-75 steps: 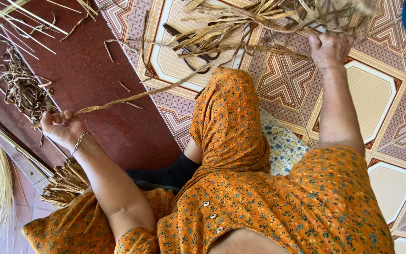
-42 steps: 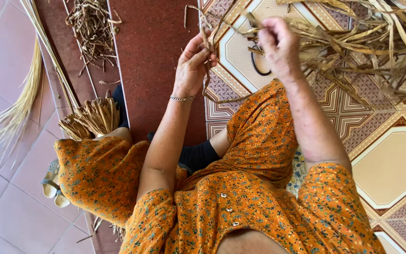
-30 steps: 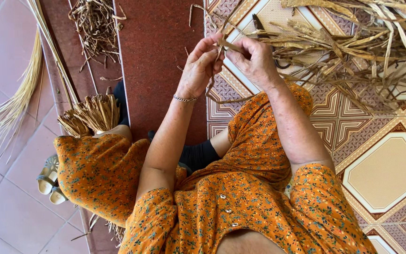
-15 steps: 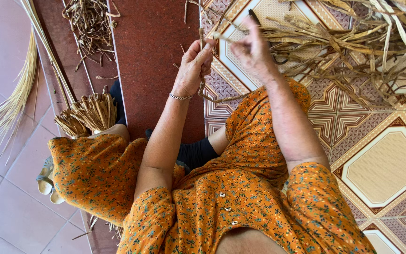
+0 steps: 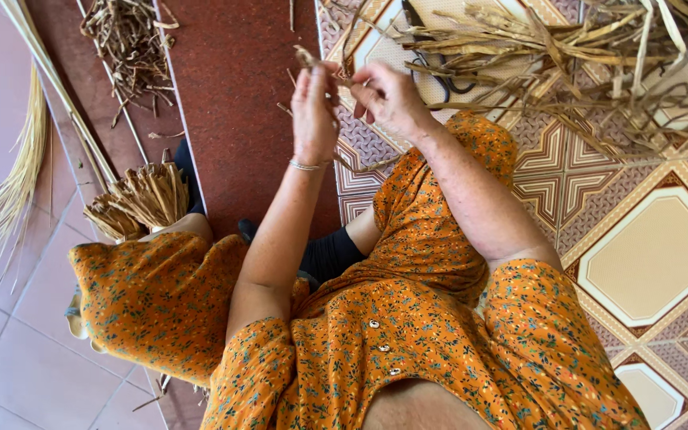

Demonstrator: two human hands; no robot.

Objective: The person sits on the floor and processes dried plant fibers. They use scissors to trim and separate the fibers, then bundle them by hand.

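Note:
I sit on the floor in an orange flowered dress (image 5: 408,334). My left hand (image 5: 314,111) and my right hand (image 5: 388,95) are raised close together in front of me, both pinching a thin dry leaf strip (image 5: 324,68) between the fingers. A silver bracelet (image 5: 306,166) circles my left wrist. Just beyond my right hand lies a large heap of dry brown leaves (image 5: 567,56) on the patterned tile floor.
A dark red mat (image 5: 240,103) runs along the floor. A tied bundle of cut stalks (image 5: 141,199) lies by my left knee. Loose dry scraps (image 5: 125,44) and long pale straw (image 5: 9,183) lie at the left. Black scissors (image 5: 439,76) rest under the leaf heap.
My hands came together from wide apart, now both holding one strip in front of me. Over the last second they shifted only slightly while working the strip.

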